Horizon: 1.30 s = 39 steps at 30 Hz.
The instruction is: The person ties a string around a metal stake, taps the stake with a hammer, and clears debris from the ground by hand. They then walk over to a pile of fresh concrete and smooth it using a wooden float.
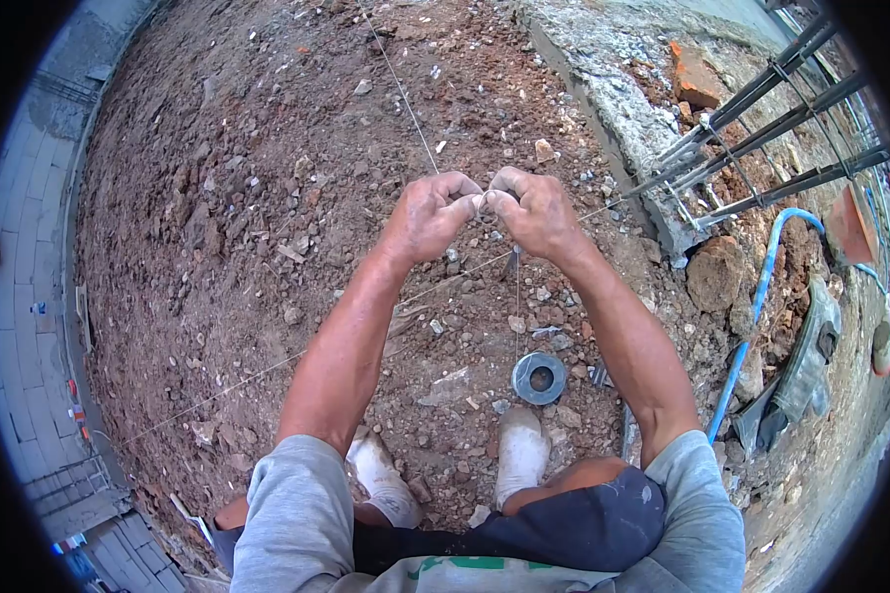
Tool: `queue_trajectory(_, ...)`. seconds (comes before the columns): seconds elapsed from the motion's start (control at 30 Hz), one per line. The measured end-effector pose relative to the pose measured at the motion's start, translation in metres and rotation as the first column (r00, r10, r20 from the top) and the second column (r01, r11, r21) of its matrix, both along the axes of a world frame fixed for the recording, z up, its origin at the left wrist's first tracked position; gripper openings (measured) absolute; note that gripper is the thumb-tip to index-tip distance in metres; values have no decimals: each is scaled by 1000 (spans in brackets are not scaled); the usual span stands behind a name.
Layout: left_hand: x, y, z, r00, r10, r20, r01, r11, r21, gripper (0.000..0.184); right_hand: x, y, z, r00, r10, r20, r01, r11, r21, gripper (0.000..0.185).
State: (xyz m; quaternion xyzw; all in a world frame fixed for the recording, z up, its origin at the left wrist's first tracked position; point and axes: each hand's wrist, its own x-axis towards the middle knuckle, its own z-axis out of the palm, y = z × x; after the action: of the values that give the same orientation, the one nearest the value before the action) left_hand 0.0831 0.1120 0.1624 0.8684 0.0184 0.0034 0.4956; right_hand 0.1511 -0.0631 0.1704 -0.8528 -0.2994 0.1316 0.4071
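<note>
String, thin and whitish (402,91), comes down from the upper edge of the view to the bare left hand (432,215), and its near part seems to lie between the fingertips of both hands. The left hand and the bare right hand (532,210) are each closed in a pinch, thumb against forefinger, with the tips meeting above the ground; what exactly is between the tips is too small to tell.

Such string is probably very light and limp, stiff only where it is pulled straight. Dusty fingers may let it slip, so a firm pinch close beside the tips is the suitable hold.

Below the hands, a second pale string (465,274) crosses slantwise under the forearms; it could catch a loose end. A fine line (517,306) goes from a small dark peg (513,263) to a grey ring-shaped reel (521,380), which lies before the right foot and could be stepped on.

Farther out, brown stony soil (237,198) gives uneven footing. On the right are dark steel reinforcing bars (791,188), a rough grey concrete edge (603,79), a broken orange brick (695,77) and a bent blue hose (764,277).
</note>
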Motion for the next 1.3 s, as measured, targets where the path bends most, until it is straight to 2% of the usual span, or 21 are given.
queue_trajectory(0.07, 1, -1, -8, 999, 11, 34, -10, 999, -40, 20, 0, -1, -2, 991, -56, -125, 63, 997, 45, 16)
queue_trajectory(0.17, 1, -1, -13, 994, 42, 100, -30, 993, -117, 21, 0, -1, 0, 976, -112, -185, 123, 991, 50, 16)
queue_trajectory(0.3, 2, -10, -9, 964, -21, 265, -31, 982, 188, 21, 9, -4, -18, 935, -78, -345, 160, 962, 219, 14)
queue_trajectory(0.4, 1, -14, -8, 959, 46, 280, -113, 967, 227, 15, 11, -5, -22, 885, -25, -464, 161, 953, 256, 13)
queue_trajectory(0.5, 1, -17, -16, 850, 24, 526, -179, 953, 246, 11, 15, -7, -24, 738, 110, -666, 205, 904, 376, 10)
queue_trajectory(0.6, 3, -19, -19, 824, 83, 561, -216, 960, 176, 11, 17, -6, -21, 625, 173, -761, 248, 881, 403, 8)
queue_trajectory(0.8, -1, -13, -17, 896, 110, 430, -212, 958, 195, 7, 29, -9, -37, 430, 347, -834, 214, 858, 467, 9)
queue_trajectory(1.0, -5, -12, -16, 941, 217, 260, -231, 973, 26, 10, 28, -2, -34, 627, 153, -764, 121, 950, 289, 16)
queue_trajectory(1.2, -5, -11, -17, 959, 220, 182, -227, 974, 20, 13, 24, -1, -42, 604, 156, -781, 286, 872, 396, 12)
queue_trajectory(1.3, -5, -9, -23, 970, 210, 120, -208, 978, -30, 13, 29, -6, -45, 601, 217, -769, 271, 850, 452, 14)
